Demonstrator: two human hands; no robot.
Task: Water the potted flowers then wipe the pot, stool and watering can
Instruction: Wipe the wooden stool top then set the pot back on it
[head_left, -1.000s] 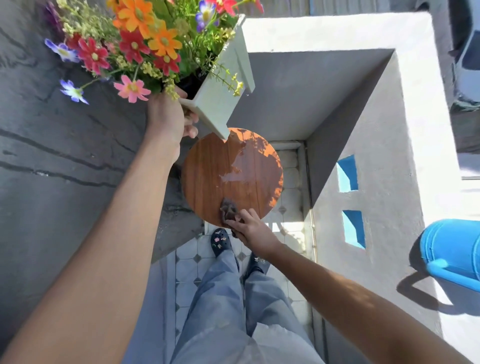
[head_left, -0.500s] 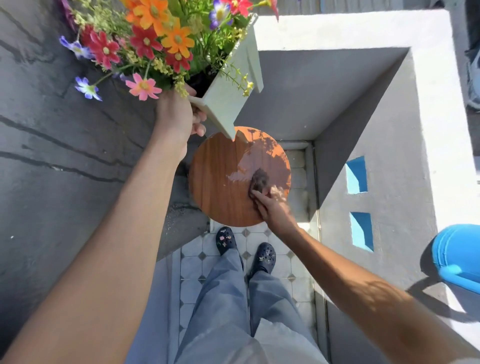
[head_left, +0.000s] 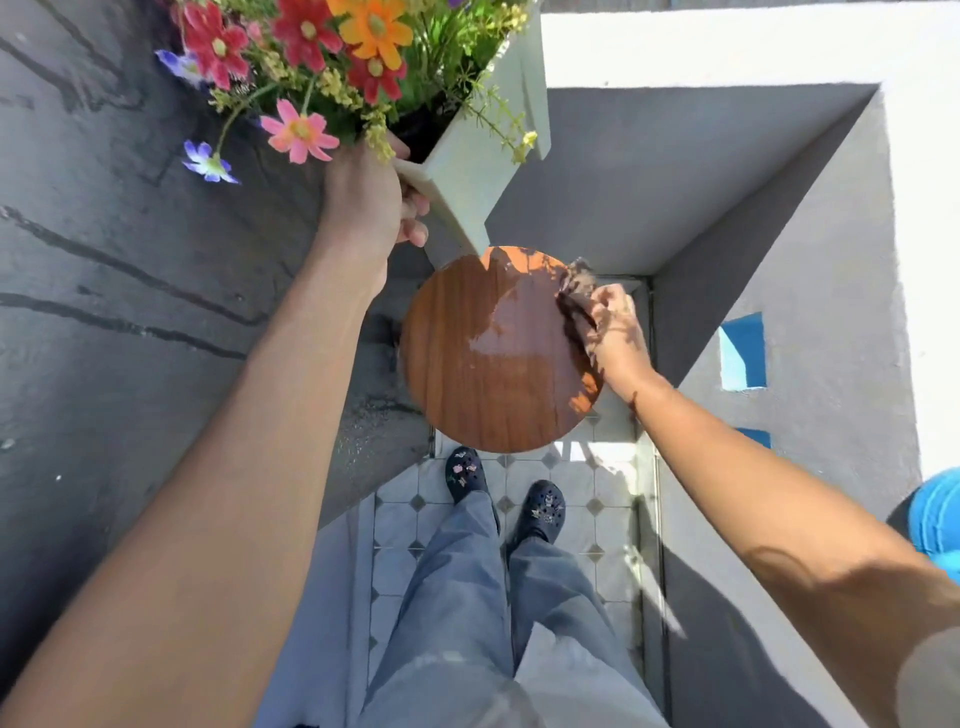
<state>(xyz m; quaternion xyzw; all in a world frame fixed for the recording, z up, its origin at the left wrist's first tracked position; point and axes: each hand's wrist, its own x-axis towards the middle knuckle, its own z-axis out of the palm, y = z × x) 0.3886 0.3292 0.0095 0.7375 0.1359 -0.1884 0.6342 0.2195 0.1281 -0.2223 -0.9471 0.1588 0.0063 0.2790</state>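
The left hand is closed around the rim of the square white pot of colourful flowers, holding it tilted above the round brown wooden stool. The right hand pinches a small dark cloth against the stool's far right edge. A blue watering can sits on the white ledge, well apart.

My left hand held the white flower pot tilted above the round wooden stool; my right hand pressed a dark cloth on its far edge.

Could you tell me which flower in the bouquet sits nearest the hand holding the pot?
The pink flower, just above the left hand; the red, orange and purple ones sit farther away.
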